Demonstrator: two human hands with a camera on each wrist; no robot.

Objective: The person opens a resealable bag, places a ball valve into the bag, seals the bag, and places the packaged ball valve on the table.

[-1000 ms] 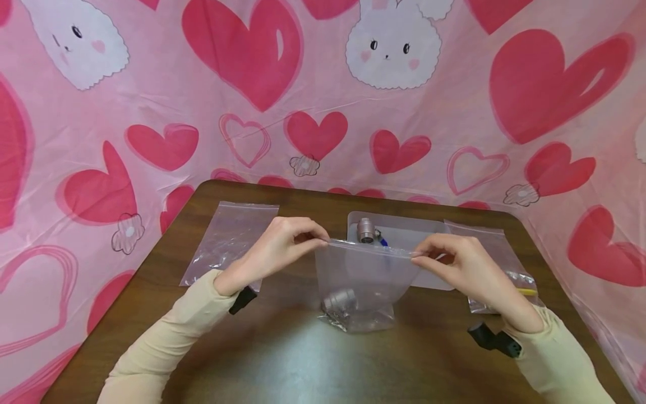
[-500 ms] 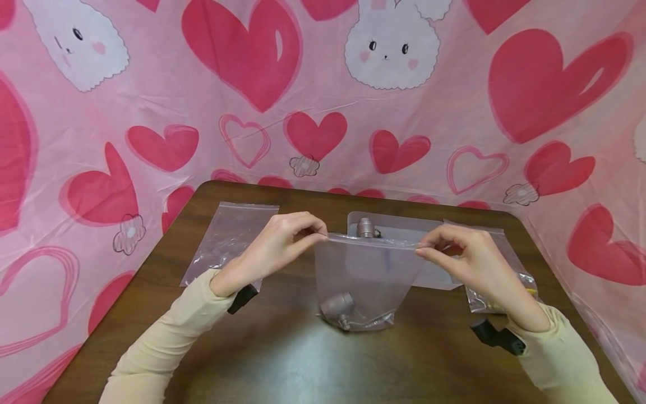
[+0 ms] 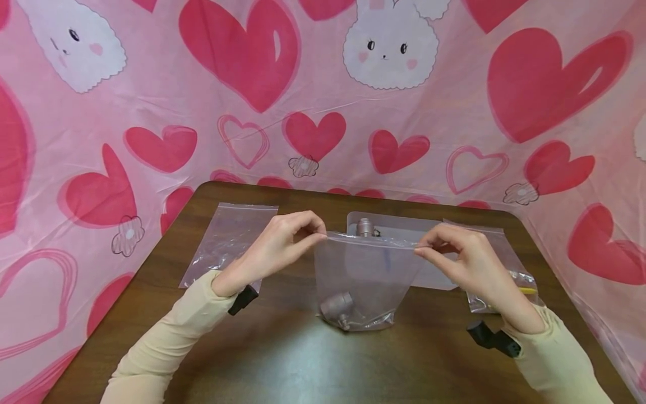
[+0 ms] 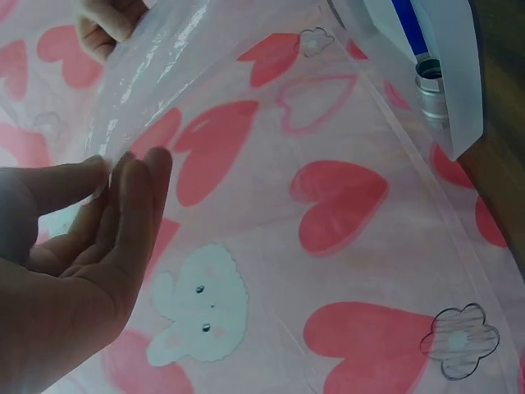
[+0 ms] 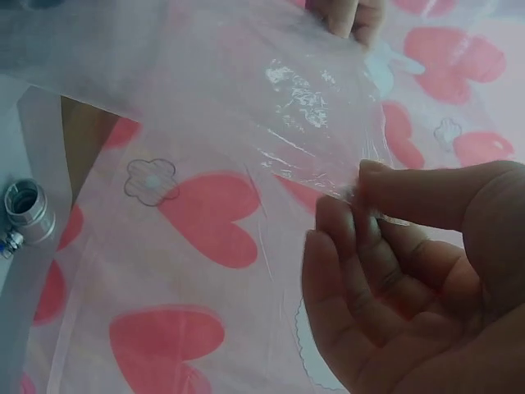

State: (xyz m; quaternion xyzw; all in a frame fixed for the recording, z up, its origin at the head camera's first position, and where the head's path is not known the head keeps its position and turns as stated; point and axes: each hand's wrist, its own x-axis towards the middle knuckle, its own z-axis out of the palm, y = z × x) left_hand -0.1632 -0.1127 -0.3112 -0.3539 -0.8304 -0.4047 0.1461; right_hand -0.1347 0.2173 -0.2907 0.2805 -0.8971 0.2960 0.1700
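a flat clear plastic zip bag (image 3: 227,238) lies on the brown wooden surface (image 3: 323,373); the left hand (image 3: 282,241) pinches one top corner of a held-up clear plastic bag (image 3: 368,280), a grey metal cylindrical fitting (image 3: 337,306) at its bottom; a whitish plastic tray (image 3: 406,223) lies behind; the right hand (image 3: 461,252) pinches the opposite corner.

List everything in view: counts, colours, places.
Stretched plastic bag: one, clear, between hands
Cylindrical metal fitting: one, grey, inside it
Flat plastic bag: one, clear, left
Glossy plastic bag: one, clear, right
Slender piece: one, yellow, at right bag
Rectangular plastic panel: one, whitish, back
Second metal fitting: one, grey, on panel
Narrow piece: one, blue, on panel
Wooden table: one, brown, below
Heart-printed cloth: one, pink, behind
Sleeves: two, cream, forearms
Devices: two, black, wrists
Left hand: one, pinching stretched bag
Right hand: one, pinching stretched bag
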